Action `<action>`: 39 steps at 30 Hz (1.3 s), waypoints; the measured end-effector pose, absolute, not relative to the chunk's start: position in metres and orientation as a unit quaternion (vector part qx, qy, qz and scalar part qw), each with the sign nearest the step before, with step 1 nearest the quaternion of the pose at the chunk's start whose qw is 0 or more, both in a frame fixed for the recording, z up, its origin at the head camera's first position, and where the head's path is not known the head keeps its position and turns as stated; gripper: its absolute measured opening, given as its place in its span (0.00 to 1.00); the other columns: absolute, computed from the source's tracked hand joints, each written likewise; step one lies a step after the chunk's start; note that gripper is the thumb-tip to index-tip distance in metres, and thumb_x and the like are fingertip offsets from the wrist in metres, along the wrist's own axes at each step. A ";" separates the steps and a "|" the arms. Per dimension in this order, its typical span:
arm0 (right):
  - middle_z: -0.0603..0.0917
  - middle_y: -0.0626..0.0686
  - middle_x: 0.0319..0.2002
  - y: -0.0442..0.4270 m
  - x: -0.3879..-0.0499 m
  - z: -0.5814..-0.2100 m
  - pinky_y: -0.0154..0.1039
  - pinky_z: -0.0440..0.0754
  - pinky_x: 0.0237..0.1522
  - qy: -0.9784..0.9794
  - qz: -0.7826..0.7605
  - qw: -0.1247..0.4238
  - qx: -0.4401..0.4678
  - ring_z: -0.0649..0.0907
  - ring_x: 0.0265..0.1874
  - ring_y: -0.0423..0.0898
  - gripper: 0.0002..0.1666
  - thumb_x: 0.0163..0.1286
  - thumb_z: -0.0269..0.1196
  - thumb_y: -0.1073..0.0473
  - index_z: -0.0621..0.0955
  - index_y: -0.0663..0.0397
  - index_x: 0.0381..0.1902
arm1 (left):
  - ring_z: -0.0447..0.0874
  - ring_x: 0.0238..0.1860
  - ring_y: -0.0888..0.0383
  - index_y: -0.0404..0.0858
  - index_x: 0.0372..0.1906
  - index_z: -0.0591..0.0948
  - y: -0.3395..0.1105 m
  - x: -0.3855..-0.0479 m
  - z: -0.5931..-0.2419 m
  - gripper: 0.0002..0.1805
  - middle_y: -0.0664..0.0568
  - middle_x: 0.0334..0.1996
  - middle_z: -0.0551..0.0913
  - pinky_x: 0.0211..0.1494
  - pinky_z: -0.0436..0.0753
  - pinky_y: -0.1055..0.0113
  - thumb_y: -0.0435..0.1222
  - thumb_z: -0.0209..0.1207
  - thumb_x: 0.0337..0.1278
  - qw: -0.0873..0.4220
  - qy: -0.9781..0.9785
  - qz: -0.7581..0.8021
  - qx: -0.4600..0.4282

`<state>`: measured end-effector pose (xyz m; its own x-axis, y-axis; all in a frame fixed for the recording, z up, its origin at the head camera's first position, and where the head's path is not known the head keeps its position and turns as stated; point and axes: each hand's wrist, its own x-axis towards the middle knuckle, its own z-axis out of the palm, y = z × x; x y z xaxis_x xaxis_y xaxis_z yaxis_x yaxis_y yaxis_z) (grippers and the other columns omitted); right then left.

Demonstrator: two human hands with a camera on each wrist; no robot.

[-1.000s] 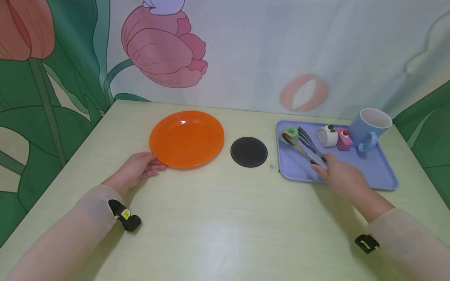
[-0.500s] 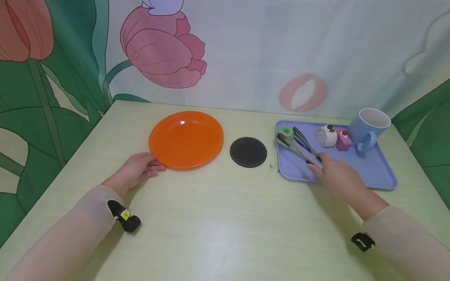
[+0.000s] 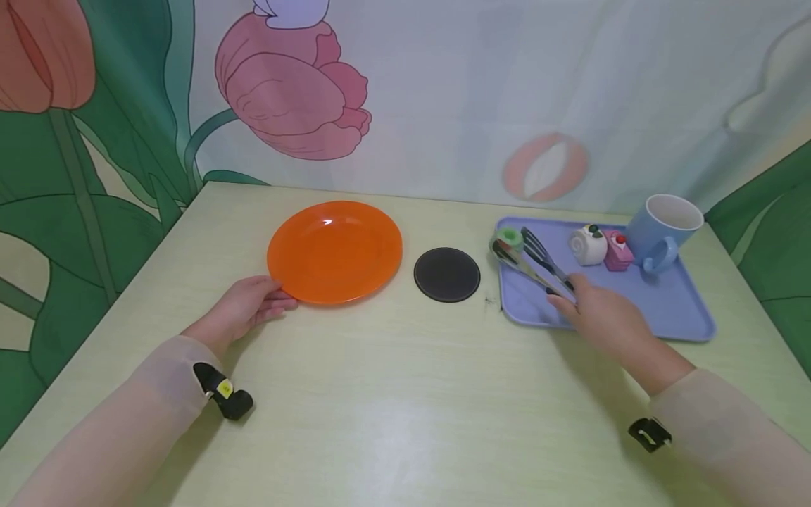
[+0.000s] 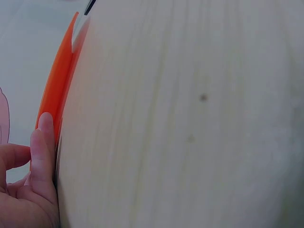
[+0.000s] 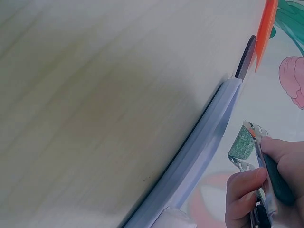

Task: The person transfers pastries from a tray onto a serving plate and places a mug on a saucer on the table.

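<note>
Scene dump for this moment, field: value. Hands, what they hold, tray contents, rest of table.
left_hand: left hand pinches plate's near-left rim
plate: orange, on table; plate bare
right_hand: right hand grips tongs
in_tongs: green ring, lifted clear of tray
tray: lilac tray, right side of table
on_tray: white roll, pink cake, blue mug
tray_order: roll, cake, mug, left to right
between_plate_and_tray: black disc, flat on table
</note>
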<state>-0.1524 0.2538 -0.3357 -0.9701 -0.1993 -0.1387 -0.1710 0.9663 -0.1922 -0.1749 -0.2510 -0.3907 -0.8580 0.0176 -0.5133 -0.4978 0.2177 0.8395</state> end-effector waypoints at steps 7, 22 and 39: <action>0.77 0.59 0.25 0.249 -0.152 -0.334 0.50 0.74 0.23 0.988 -0.092 0.081 -0.095 0.76 0.22 0.54 0.36 0.72 0.48 0.42 0.62 0.70 0.59 | 0.83 0.43 0.62 0.34 0.69 0.57 -0.250 -0.175 -0.391 0.28 0.45 0.48 0.78 0.48 0.77 0.74 0.45 0.40 0.72 0.213 0.753 0.602 -0.161; 0.79 0.63 0.30 0.243 -0.151 -0.334 0.52 0.75 0.25 0.987 -0.099 0.079 -0.097 0.77 0.24 0.54 0.36 0.72 0.48 0.41 0.62 0.69 0.59 | 0.83 0.40 0.64 0.32 0.66 0.59 -0.251 -0.173 -0.391 0.26 0.50 0.42 0.80 0.47 0.78 0.75 0.43 0.42 0.72 0.204 0.741 0.621 -0.157; 0.75 0.57 0.26 0.232 -0.152 -0.335 0.44 0.71 0.23 0.986 -0.105 0.095 -0.092 0.74 0.22 0.52 0.37 0.71 0.49 0.40 0.61 0.67 0.60 | 0.83 0.40 0.64 0.31 0.66 0.58 -0.248 -0.171 -0.389 0.27 0.49 0.42 0.79 0.47 0.78 0.75 0.42 0.44 0.71 0.202 0.737 0.627 -0.154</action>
